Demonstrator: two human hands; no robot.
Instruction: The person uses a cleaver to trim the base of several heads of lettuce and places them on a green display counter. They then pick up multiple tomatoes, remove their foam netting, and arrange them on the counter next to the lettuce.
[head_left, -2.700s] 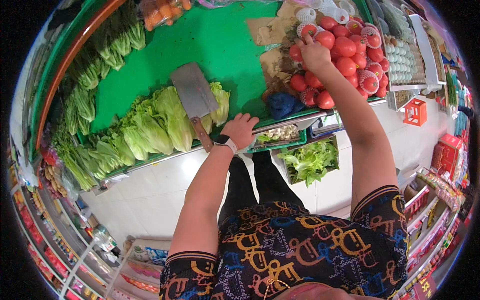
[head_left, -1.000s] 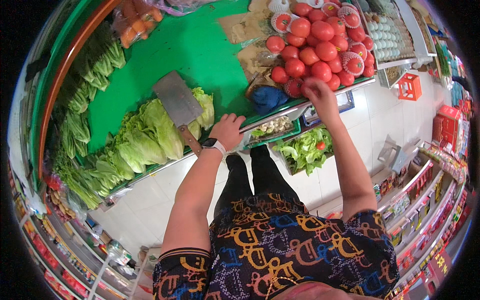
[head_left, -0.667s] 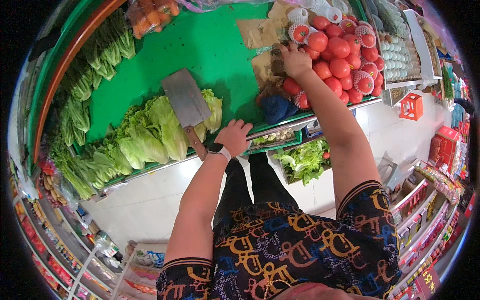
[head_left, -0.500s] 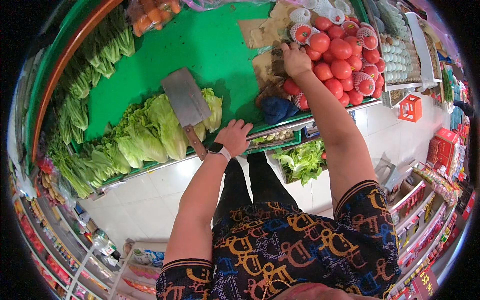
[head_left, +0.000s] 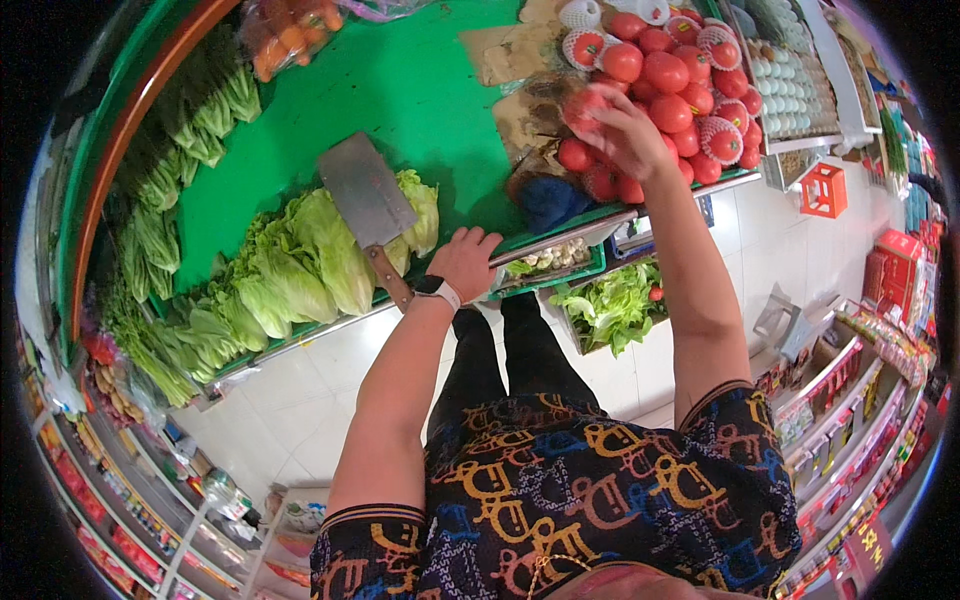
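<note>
"The right hand [head_left: 634, 138] has drawn back since 0.5 s ago. Around it?"
"Leftmost, 1 cleaver [head_left: 365, 185] across lettuces [head_left: 310, 258]; left hand [head_left: 466, 262] over the rail [head_left: 565, 236], tightness unclear; blue cloth [head_left: 552, 203]; then right fingers curled around 1 blurred tomato [head_left: 581, 108], beside the tomato pile [head_left: 667, 72]."
"Step?"
"Repositioning it, I'd judge; calls for gentleness, neighbours crowding."

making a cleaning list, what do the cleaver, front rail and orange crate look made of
Cleaver: dull grey metal blade, likely steel; brown handle, probably wood.
Front rail: probably polished metal, from its bright streaks.
Orange crate: likely moulded plastic, from its uniform colour and cut-out sides.
</note>
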